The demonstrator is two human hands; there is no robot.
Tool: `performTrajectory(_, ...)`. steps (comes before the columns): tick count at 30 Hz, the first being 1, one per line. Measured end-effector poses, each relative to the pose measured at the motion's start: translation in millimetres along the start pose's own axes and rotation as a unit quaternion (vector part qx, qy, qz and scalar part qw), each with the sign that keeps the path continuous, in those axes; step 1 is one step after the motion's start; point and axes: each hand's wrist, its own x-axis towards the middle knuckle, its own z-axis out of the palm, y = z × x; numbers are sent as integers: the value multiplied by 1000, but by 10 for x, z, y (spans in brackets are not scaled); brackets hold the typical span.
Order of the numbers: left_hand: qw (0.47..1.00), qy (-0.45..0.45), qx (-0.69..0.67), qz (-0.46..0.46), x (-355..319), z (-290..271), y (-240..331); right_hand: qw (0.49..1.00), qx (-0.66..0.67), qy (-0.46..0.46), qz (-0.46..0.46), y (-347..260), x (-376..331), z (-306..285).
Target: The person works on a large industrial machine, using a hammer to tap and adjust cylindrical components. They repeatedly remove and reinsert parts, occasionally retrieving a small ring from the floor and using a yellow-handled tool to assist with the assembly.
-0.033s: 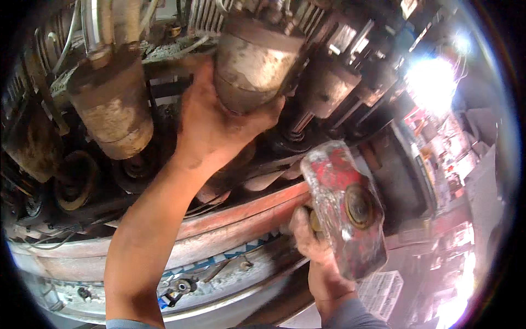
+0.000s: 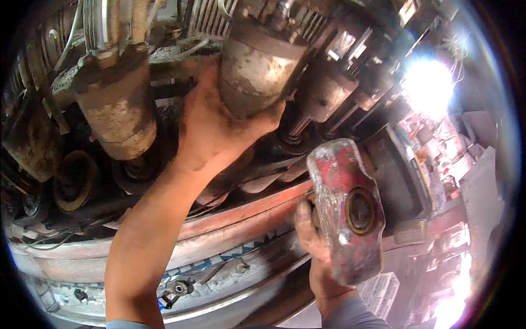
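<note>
Hammer (image 2: 344, 219), gripped in the fingers of the right hand (image 2: 315, 241), its head's long axis near upright in view, lies right of and below the metal cylinder (image 2: 260, 71) whose lower end the fingers of the left hand (image 2: 216, 123) clasp.

Over on the left I see a grimy cylinder (image 2: 118, 107), with a dark round fitting (image 2: 74, 185) lower down beside it. An orange-red rail (image 2: 252, 215) runs (bowed by my fisheye) above a blue-and-white patterned strip (image 2: 219, 259). To the right a bright light (image 2: 427, 85) glares, well above a pale slotted panel (image 2: 383, 290).
</note>
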Motion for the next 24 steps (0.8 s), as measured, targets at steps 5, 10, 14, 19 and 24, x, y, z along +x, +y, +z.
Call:
performTrajectory(5, 1000, 8, 11, -19, 7, 18, 2, 971, -202, 89, -94, -177, 483, -206)
performTrajectory(10, 998, 13, -57, -13, -4, 64, -86, 958, -232, 100, -132, -262, 663, -322)
performTrajectory(14, 1000, 10, -10, -9, -1, 74, -100, 966, 22, 164, -197, -212, 803, -209)
performTrajectory(19, 996, 4, -55, -66, -1, 102, -42, 962, 264, 51, -52, -51, 1032, -115)
performTrajectory(24, 999, -3, -30, -38, 10, 117, -18, 921, 376, -67, 71, -182, 1229, -19)
